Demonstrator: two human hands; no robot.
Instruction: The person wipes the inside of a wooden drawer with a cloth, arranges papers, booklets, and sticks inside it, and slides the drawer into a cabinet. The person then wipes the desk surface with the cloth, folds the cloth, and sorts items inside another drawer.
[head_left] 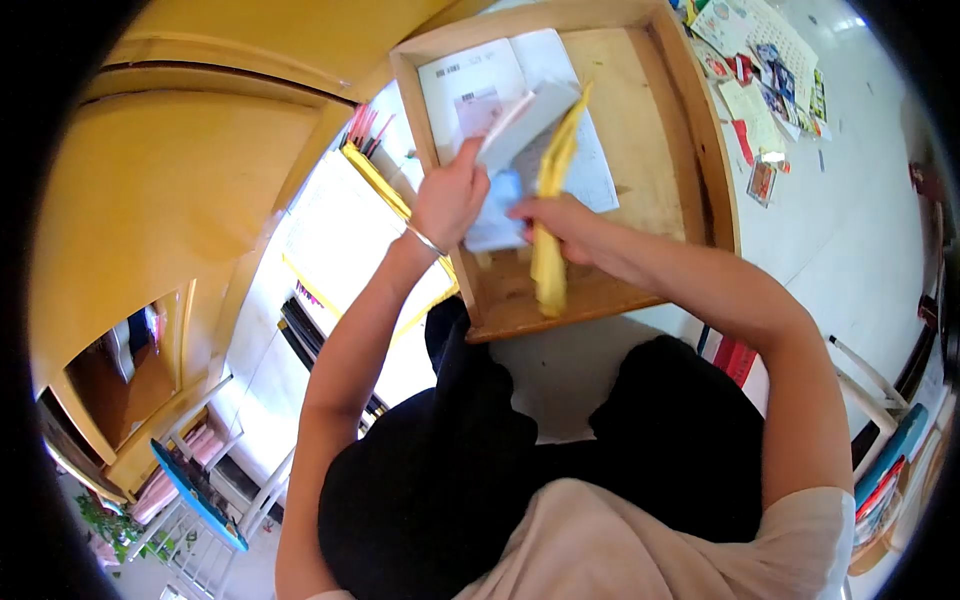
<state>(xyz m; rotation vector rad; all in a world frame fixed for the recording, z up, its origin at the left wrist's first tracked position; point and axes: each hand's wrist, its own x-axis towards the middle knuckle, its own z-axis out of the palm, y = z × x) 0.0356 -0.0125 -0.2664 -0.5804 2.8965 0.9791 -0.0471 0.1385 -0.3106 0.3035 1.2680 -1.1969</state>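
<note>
A wooden drawer (pixel 705 130) lies in front of me, with white papers (pixel 590 150) and booklets in its left half. My left hand (pixel 452 195), with a thin bracelet at the wrist, grips a white booklet (pixel 530 125) raised at a slant over those papers. My right hand (pixel 565 222) is closed on a long, limp yellow thing (pixel 550 215), held on edge above the drawer; blur hides its kind. Between the hands is a pale blue smear (pixel 505 190) that I cannot make out.
Left of the drawer lie white sheets with a yellow edge (pixel 375 180) and several red pencil-like sticks (pixel 362 130). A yellow wooden cabinet (pixel 200 180) stands at left. Colourful papers and packets (pixel 770 90) lie on the floor at right. A blue-seated stool (pixel 200 495) is lower left.
</note>
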